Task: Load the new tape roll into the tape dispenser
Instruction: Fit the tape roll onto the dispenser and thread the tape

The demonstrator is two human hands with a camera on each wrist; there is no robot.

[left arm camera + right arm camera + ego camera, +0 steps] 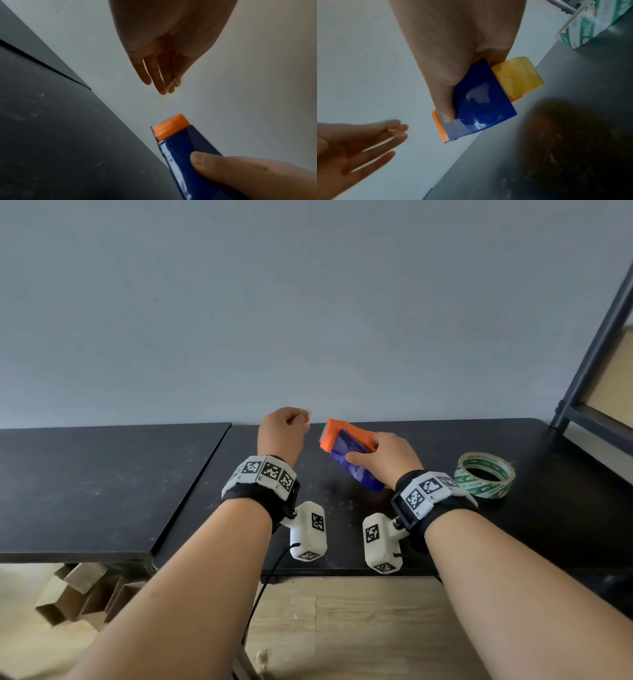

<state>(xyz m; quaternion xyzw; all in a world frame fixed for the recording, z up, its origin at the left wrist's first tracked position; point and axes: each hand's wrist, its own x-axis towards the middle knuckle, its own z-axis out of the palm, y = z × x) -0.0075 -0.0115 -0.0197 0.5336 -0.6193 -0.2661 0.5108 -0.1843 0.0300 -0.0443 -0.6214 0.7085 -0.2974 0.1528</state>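
Head view: left hand (281, 429) raised over desk (102, 491), fingertips pinching small clear scrap, likely tape. Right hand (383, 455) grasps dispenser (346, 453) by blue body, clear of desk; yellowish roll inside, half hidden. New roll (484, 475) flat on desk, far right. Judged light, stiff, slick; grip by outer rim. Loose end not discernible.

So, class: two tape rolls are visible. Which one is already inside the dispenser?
The yellowish roll, sitting in the blue-and-orange dispenser. The green-printed roll lies flat on the table.
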